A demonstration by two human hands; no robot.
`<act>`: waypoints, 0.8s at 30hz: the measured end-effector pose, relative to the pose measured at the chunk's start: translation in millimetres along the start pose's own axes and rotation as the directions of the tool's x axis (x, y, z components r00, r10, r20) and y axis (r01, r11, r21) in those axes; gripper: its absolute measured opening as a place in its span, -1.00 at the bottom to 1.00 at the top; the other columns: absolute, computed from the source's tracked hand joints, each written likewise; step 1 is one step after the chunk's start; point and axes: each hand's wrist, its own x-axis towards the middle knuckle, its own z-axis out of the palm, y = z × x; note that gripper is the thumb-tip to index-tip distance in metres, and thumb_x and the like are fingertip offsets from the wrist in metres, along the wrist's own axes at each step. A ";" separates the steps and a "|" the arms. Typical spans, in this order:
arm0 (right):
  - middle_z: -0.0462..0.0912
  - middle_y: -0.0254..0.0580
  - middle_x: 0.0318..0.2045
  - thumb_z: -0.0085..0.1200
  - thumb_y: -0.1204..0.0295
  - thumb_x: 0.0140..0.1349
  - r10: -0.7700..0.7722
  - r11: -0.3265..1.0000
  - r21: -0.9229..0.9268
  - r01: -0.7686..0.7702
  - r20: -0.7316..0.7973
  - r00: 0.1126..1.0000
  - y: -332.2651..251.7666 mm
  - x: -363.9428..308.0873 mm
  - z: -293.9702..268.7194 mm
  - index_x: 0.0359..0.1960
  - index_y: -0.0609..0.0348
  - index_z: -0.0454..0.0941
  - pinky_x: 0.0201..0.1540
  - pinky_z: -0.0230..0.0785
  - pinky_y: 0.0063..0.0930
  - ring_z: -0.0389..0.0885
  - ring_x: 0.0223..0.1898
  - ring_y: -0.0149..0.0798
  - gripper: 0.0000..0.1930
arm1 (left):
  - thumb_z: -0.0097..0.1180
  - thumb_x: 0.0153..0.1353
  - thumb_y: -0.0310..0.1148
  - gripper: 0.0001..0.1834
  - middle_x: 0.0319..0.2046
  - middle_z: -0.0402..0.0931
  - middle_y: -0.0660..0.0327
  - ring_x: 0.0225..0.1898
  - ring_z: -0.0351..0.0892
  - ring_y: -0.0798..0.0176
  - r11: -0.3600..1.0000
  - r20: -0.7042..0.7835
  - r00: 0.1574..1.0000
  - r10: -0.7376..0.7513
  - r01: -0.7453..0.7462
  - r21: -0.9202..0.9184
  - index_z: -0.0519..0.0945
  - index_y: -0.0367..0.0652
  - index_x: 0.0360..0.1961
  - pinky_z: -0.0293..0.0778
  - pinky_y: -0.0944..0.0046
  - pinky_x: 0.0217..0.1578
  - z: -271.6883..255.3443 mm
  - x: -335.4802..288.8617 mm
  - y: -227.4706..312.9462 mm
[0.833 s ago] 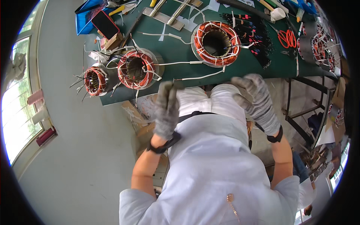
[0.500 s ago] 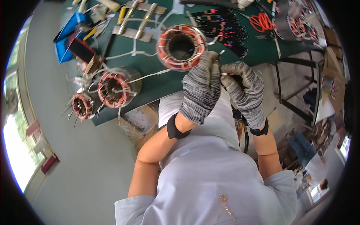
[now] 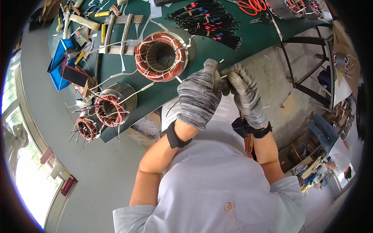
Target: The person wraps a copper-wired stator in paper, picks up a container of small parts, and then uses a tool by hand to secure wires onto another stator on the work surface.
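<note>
My left hand (image 3: 199, 95), in a grey knitted glove, is closed on a thin white sleeved wire (image 3: 221, 61), whose tip sticks out above the thumb. Close beside it, my right hand (image 3: 245, 91), gloved too, pinches a short white end (image 3: 224, 76) of a wire between thumb and fingers. My palms hide the rest of the wire. Just beyond the left hand, a large motor stator (image 3: 182, 58) with orange-red windings tied in white lies on the green table. Two smaller wound stators, a middle one (image 3: 130, 95) and a small one (image 3: 86, 128), sit at the table's left corner.
A metal frame (image 3: 124, 35), a blue tray (image 3: 58, 64) and a phone (image 3: 75, 75) lie at the left of the table (image 3: 217, 58). Bundled black wires (image 3: 210, 23), red cord (image 3: 250, 6) and pliers (image 3: 261, 18) are farther back. A black metal stand (image 3: 311, 40) is at right.
The view has shifted, so the stators and wire bundles appear farther left. Both hands stay close together, and the right hand's fingers have drawn closer together around the wire end.
</note>
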 end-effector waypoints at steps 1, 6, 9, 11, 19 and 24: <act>0.54 -0.33 -0.52 -0.11 0.33 0.26 0.002 1.000 0.002 -0.002 0.002 1.000 -4.9 0.9 -3.7 -0.32 0.21 0.46 -0.40 0.28 -0.66 0.43 -0.50 -0.52 -0.80 | -0.04 0.14 -0.45 -0.90 -0.56 0.46 0.03 -0.51 0.50 -0.03 1.000 0.000 1.000 -0.003 0.003 0.002 0.46 -0.16 -0.30 0.40 0.14 -0.50 0.2 0.4 0.5; 0.55 -0.23 -0.47 0.02 0.50 0.12 -0.314 0.845 -0.451 0.288 0.017 0.949 -8.1 4.7 -11.7 -0.36 0.20 0.48 -0.33 0.35 -0.52 0.48 -0.43 -0.34 -0.93 | -0.03 0.14 -0.45 -0.92 -0.60 0.45 0.06 -0.50 0.50 -0.02 0.991 0.014 0.997 0.081 -0.082 0.104 0.44 -0.13 -0.32 0.42 0.13 -0.47 -1.9 1.1 -0.5; 0.54 -0.14 -0.34 0.13 0.57 -0.08 -0.664 0.197 -0.780 0.593 0.339 0.666 -28.8 11.8 -8.3 -0.39 0.19 0.50 -0.27 0.38 -0.38 0.49 -0.31 -0.10 -0.84 | -0.05 0.15 -0.46 -0.89 -0.55 0.46 0.01 -0.45 0.51 0.00 0.979 0.236 0.970 0.047 -0.092 0.183 0.44 -0.19 -0.29 0.43 0.15 -0.44 -17.7 3.7 4.2; 0.53 -0.13 -0.33 0.12 0.57 -0.07 -0.610 0.170 -0.754 0.635 0.426 0.669 -31.2 14.6 -16.0 -0.39 0.21 0.50 -0.25 0.38 -0.35 0.50 -0.29 -0.09 -0.84 | -0.09 0.17 -0.48 -0.89 -0.57 0.46 0.06 -0.49 0.51 0.11 0.970 0.247 0.944 0.219 -0.184 -0.156 0.44 -0.22 -0.28 0.41 0.24 -0.46 -13.1 8.6 -6.2; 0.45 -0.24 -0.45 -0.01 0.55 0.14 -0.356 0.733 -0.512 0.448 0.273 0.894 -21.8 9.4 -15.8 -0.38 0.22 0.43 -0.29 0.36 -0.49 0.47 -0.39 -0.33 -0.97 | -0.10 0.16 -0.52 -0.93 -0.53 0.46 0.21 -0.51 0.43 0.38 0.935 0.413 0.904 0.113 0.044 -0.353 0.42 -0.28 -0.34 0.38 0.39 -0.40 -33.3 3.3 -8.1; 0.51 -0.28 -0.42 -0.02 0.54 0.15 -0.124 0.919 -0.343 0.196 0.222 0.967 -24.8 12.6 -32.3 -0.38 0.20 0.45 -0.35 0.38 -0.52 0.51 -0.38 -0.39 -0.97 | -0.08 0.18 -0.48 -0.95 -0.71 0.30 0.30 -0.69 0.26 0.46 0.887 0.419 0.908 -0.009 0.201 -0.416 0.42 -0.21 -0.35 0.28 0.41 -0.62 -39.4 -4.0 -10.0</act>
